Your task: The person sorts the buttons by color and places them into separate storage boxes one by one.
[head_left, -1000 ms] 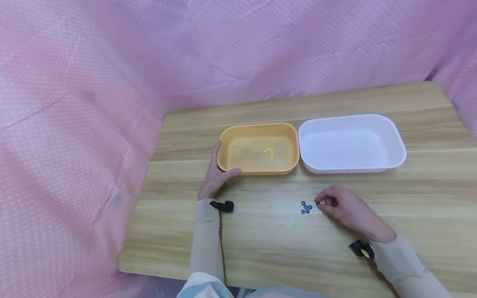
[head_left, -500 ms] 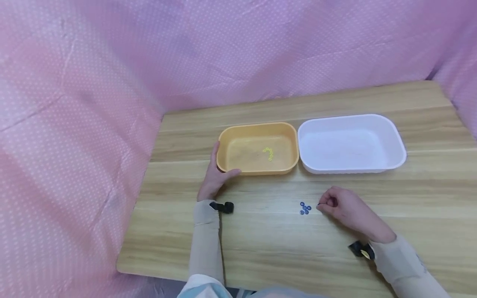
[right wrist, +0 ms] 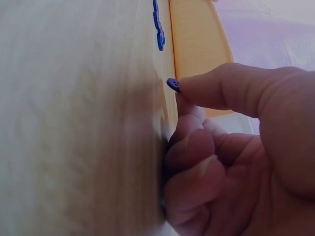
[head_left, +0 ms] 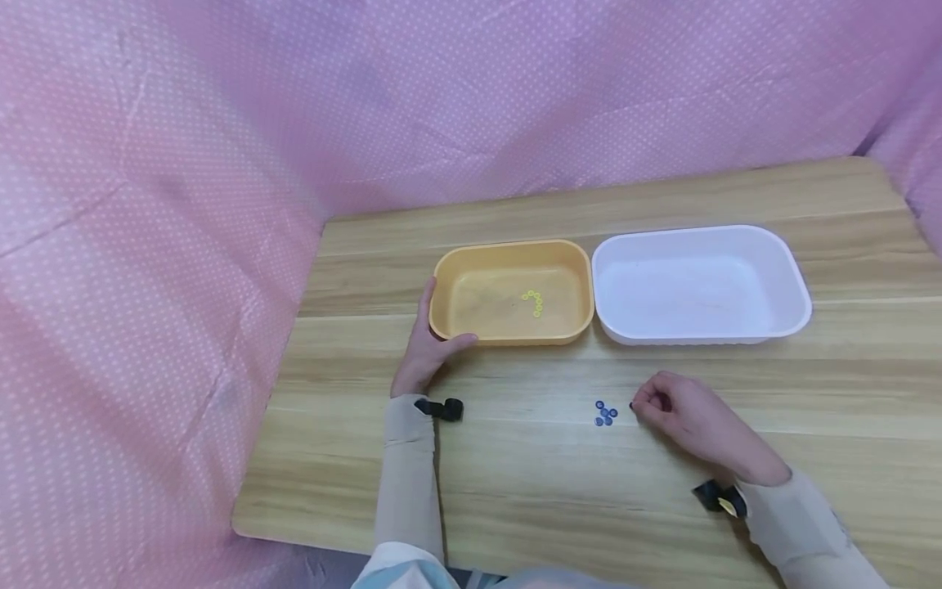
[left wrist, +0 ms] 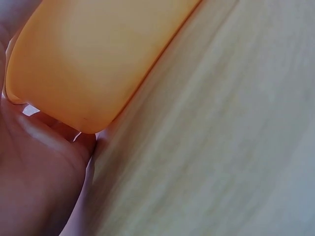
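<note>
In the right wrist view, a dark blue button [right wrist: 173, 84] with small holes is pinched between the thumb and a finger of my right hand [head_left: 680, 415], low over the table. Just left of that hand, several more blue buttons [head_left: 606, 413] lie in a tight cluster. My left hand [head_left: 423, 352] holds the left end of an orange plastic basin [head_left: 508, 339], thumb along its near side and fingers round its end. Inside the basin lie several small yellow rings [head_left: 538, 303] in a curved row; they are too small to identify surely.
A white basin [head_left: 706, 338] stands close against the orange one's right side. Both are on a wood-grain table [head_left: 530, 483]. Pink dotted sheeting [head_left: 441, 106] hangs behind the table and at its left.
The pinched button has turned and slipped further behind my right fingertips, which stay nearly in place. My left hand keeps its hold on the orange basin. The view has shifted slightly.
</note>
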`<state>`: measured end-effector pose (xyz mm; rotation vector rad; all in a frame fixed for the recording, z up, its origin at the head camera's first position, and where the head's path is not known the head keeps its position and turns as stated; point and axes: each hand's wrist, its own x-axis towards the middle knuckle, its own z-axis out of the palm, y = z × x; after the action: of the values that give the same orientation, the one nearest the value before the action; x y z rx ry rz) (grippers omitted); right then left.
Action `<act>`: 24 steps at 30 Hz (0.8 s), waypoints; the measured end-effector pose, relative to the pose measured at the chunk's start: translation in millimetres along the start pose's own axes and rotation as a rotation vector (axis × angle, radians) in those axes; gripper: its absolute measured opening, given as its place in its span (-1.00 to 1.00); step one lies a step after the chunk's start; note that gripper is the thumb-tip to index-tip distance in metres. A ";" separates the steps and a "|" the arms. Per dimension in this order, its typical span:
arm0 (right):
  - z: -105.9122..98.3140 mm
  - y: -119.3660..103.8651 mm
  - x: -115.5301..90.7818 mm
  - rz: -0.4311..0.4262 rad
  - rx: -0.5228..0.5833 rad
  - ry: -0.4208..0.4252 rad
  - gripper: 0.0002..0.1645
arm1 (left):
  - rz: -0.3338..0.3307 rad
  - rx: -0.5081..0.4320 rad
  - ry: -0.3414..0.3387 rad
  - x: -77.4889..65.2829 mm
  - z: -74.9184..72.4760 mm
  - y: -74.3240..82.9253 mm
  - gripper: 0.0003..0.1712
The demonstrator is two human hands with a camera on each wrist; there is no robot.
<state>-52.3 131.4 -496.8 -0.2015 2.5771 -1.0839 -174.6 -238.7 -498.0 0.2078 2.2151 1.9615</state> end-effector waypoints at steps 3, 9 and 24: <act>0.1 0.4 0.0 -0.004 0.002 -0.003 -0.96 | 0.002 -0.003 0.001 0.6 -0.5 -1.0 0.36; -0.9 0.7 0.3 0.001 0.006 -0.013 -0.95 | 0.008 -0.017 0.000 1.5 -0.3 -3.2 0.36; -24.8 -12.3 -5.9 -0.089 0.024 -0.101 -0.92 | 0.008 -0.036 -0.013 3.6 -1.6 -4.3 0.37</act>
<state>-55.7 140.8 -470.3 -0.3593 2.4857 -1.1056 -178.4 -240.0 -502.2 0.2238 2.1727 1.9966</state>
